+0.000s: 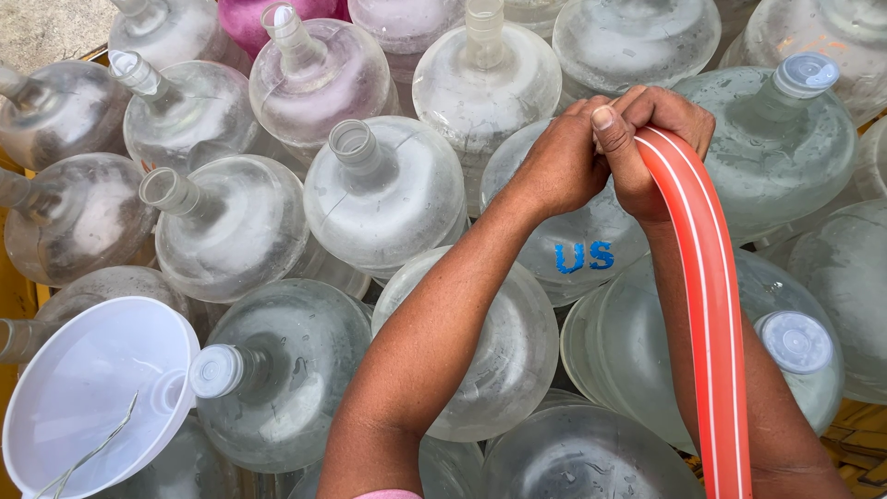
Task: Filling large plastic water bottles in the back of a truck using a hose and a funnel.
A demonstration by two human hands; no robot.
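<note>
Hands are clenched together over a clear jug [564, 249]: left hand [559, 166] and right hand [651, 139] grasp the orange hose [707, 296]. A white funnel [88, 388] is seen lower left.

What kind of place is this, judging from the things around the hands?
Probably a water-filling or jug-refilling spot, perhaps outdoors. Many large clear jugs stand packed together, some capped, some open. Both hands grip an orange hose over one jug, and a white funnel rests at lower left.
</note>
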